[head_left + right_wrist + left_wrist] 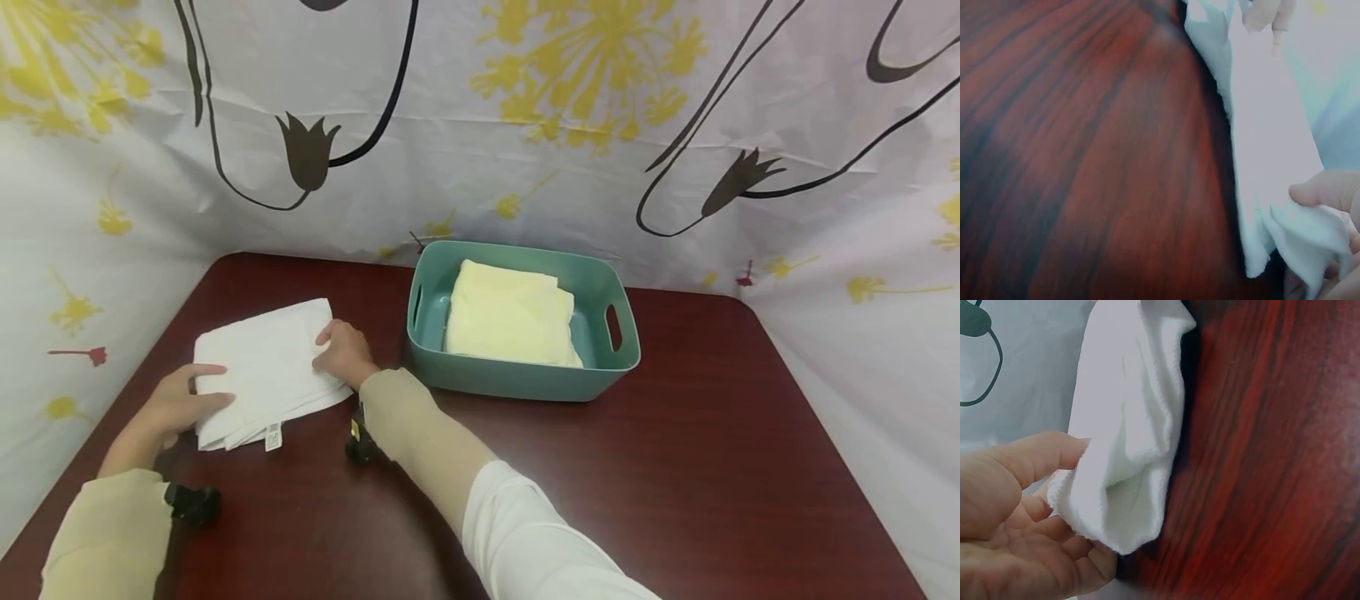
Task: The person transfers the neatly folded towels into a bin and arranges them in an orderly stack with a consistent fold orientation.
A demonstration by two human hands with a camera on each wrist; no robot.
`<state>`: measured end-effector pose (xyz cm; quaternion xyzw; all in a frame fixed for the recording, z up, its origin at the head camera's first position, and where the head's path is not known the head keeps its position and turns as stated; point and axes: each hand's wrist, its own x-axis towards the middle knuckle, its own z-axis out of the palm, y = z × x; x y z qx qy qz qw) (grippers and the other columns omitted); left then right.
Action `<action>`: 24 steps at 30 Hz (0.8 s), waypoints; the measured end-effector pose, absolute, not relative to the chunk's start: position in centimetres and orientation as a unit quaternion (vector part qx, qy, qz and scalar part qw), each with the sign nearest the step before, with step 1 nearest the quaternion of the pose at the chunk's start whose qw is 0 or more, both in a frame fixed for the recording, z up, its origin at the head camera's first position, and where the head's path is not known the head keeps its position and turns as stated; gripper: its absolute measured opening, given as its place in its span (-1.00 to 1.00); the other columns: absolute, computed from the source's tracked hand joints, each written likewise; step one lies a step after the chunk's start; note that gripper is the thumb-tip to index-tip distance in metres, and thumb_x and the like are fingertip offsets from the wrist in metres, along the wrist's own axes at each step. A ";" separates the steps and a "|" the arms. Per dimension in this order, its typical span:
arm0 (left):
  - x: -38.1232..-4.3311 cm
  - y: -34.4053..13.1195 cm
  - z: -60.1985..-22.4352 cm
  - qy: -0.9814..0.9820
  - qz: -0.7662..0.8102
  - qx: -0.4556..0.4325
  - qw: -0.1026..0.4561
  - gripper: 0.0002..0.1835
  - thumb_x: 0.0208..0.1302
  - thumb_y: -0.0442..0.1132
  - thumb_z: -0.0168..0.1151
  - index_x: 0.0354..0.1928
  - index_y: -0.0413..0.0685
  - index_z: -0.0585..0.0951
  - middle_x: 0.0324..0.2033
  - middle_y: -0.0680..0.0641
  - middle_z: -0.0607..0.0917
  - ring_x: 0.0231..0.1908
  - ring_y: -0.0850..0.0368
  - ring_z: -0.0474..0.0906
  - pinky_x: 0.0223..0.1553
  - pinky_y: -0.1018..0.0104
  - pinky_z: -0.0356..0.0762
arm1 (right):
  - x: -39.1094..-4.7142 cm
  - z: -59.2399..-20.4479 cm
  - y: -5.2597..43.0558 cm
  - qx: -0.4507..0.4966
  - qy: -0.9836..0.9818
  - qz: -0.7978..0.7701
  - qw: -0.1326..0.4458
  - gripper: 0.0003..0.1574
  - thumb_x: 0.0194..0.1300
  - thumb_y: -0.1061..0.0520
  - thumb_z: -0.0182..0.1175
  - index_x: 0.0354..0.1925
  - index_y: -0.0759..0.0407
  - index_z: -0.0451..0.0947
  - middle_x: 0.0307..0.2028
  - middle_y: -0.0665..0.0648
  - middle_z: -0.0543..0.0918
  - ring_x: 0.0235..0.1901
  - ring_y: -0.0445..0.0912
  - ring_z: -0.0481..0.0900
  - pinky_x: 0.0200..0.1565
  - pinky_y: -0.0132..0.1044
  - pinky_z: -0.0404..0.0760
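Note:
A folded white towel lies on the left of the table, a small white label hanging from its near edge. At its left edge my left hand pinches the layers, thumb on top and the other fingers underneath, as the left wrist view shows. The towel's right side is gripped by my right hand. In the right wrist view the right thumb presses on a bunched corner, and the fingers below are partly hidden by the cloth. Loose folds gape open at the end near the left hand.
A teal basket with handle holes stands at the back middle, to the right of the right hand. Inside it lies a folded pale yellow cloth. Patterned white fabric hangs behind and beside the dark red-brown table.

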<state>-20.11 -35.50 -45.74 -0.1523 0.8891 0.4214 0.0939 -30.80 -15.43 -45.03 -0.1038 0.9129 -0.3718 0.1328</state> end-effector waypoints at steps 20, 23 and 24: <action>-18.9 -33.7 -45.9 0.858 0.484 -0.173 0.014 -0.32 0.19 -0.33 0.20 0.31 -0.40 0.18 0.30 -0.55 -0.05 0.29 -0.48 -0.16 0.13 -0.33 0.02 | -30.7 -45.4 -13.4 -0.103 0.882 -0.451 0.089 -0.72 -0.04 0.34 0.37 -0.38 0.09 0.50 -0.42 0.02 0.58 -0.44 -0.16 0.44 -0.43 -0.43 0.42; -18.5 -33.6 -45.5 0.858 0.483 -0.175 0.003 -0.32 0.19 -0.34 0.20 0.31 -0.39 0.19 0.31 -0.53 -0.05 0.29 -0.47 -0.17 0.13 -0.32 0.03 | -30.4 -45.0 -13.4 -0.101 0.880 -0.455 0.084 -0.70 -0.06 0.35 0.37 -0.38 0.08 0.50 -0.37 0.03 0.58 -0.40 -0.16 0.45 -0.39 -0.42 0.43; -18.4 -33.6 -45.3 0.859 0.481 -0.174 -0.001 -0.32 0.19 -0.34 0.20 0.31 -0.38 0.19 0.31 -0.53 -0.04 0.29 -0.46 -0.15 0.12 -0.32 0.06 | -30.4 -44.9 -13.4 -0.101 0.880 -0.457 0.083 -0.69 -0.06 0.36 0.37 -0.38 0.08 0.50 -0.36 0.03 0.58 -0.39 -0.16 0.45 -0.38 -0.43 0.44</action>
